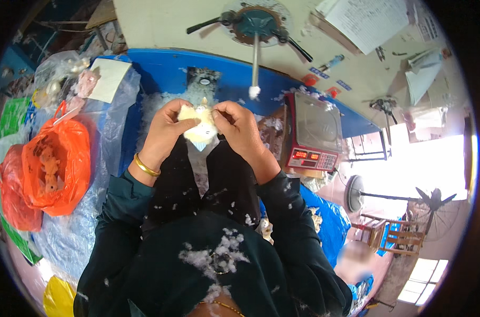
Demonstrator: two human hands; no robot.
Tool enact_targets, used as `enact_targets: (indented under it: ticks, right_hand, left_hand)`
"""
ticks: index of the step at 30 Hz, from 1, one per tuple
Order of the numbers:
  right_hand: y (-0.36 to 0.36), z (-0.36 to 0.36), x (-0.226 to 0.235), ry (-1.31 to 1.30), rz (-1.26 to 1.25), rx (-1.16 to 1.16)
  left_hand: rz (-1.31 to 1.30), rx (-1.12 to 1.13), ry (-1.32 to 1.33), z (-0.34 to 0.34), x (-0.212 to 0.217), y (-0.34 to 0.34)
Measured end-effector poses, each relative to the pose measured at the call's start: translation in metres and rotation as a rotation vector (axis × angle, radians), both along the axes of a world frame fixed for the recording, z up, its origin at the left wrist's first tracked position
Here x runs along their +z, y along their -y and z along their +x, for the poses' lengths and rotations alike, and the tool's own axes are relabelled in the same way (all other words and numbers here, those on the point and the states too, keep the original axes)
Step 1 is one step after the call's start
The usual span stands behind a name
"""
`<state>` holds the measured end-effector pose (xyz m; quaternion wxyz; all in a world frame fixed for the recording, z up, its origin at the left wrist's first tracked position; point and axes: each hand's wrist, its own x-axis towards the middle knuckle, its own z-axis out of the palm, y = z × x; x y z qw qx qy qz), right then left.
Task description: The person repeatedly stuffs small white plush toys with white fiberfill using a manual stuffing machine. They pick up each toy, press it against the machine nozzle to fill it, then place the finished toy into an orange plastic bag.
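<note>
Clearly, from where I sit, the small yellow plush (207, 128) is between the two hands. I see the left hand (166, 129) closed on its left side, thumb laid over it; the right hand (241, 129) pinches its right edge between thumb and forefinger, so neither set of fingers is wide. Its long axis runs roughly toward and away from the wearer, crossing the line between the hands, with a pale-blue tip (200, 146) at the near end. Beyond the fingers and to their right I have the metal tube (256, 58), white fluff (254, 93) on its end, apart from the plush; the right hand is nearer to it. Right of those fingers is the red scale (318, 124); well left of the left fingers, the orange bag (77, 153). I can't tell whether any seam gapes.
</note>
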<state>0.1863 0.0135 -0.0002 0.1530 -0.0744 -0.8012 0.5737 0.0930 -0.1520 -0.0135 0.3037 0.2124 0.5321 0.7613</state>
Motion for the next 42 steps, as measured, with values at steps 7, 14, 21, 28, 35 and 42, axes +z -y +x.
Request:
enact_targets:
  ticks: [7,14,21,28,35,42]
  right_hand:
    - [-0.031,0.034,0.006,-0.085,-0.137,-0.166]
    - [-0.043,0.040,0.006,-0.082,0.135,-0.258]
    - [-0.058,0.027,0.017,-0.058,-0.504,-0.339]
    - [-0.059,0.022,0.009,-0.119,-0.370,-0.315]
    - [-0.079,-0.005,0.015,-0.174,-0.427,-0.416]
    - [-0.069,0.020,0.004,-0.011,-0.372,-0.175]
  left_hand:
    - [0.065,-0.065,0.117,0.020,-0.008,-0.036]
    - [0.030,-0.213,0.290,0.025,0.003,-0.057]
    - [0.150,-0.177,0.119,0.008,0.000,-0.093]
    - [0.108,-0.066,0.070,0.011,0.005,-0.105]
    - [0.160,0.057,-0.012,-0.003,0.020,-0.130]
    - [0.064,-0.039,-0.125,0.010,0.001,-0.107]
